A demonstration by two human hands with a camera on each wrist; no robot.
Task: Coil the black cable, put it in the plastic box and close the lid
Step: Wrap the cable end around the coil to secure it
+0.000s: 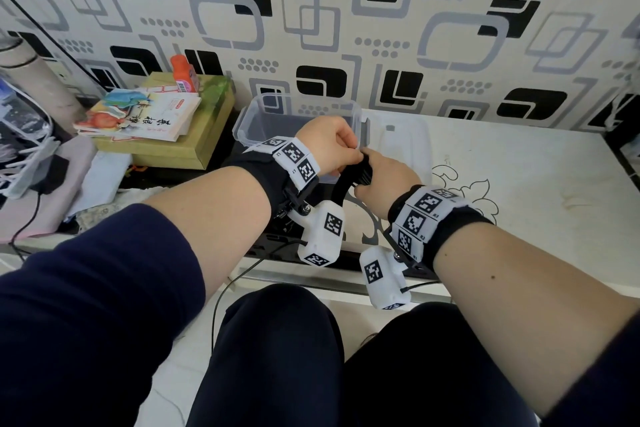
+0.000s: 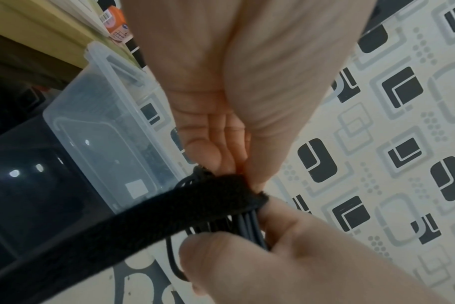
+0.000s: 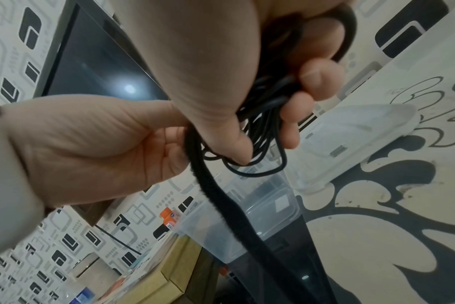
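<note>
The black cable (image 1: 364,173) is gathered into a coil of several loops, and my right hand (image 1: 375,180) grips it just above the table. In the right wrist view my fingers (image 3: 317,80) curl round the loops (image 3: 262,127). My left hand (image 1: 349,149) pinches the end of a black fuzzy strap (image 2: 169,209) that lies across the coil (image 2: 243,224); the strap's free length hangs down toward me (image 3: 221,205). The clear plastic box (image 1: 304,99) stands open right behind my hands. Its lid (image 1: 405,146) lies flat on the table just to the right.
A stack of books (image 1: 145,114) and an orange bottle (image 1: 183,74) sit on a cardboard box (image 1: 194,149) left of the plastic box. The patterned wall runs close behind. A dark screen (image 3: 96,67) hangs on the wall above. White tabletop (image 1: 519,163) stretches to the right.
</note>
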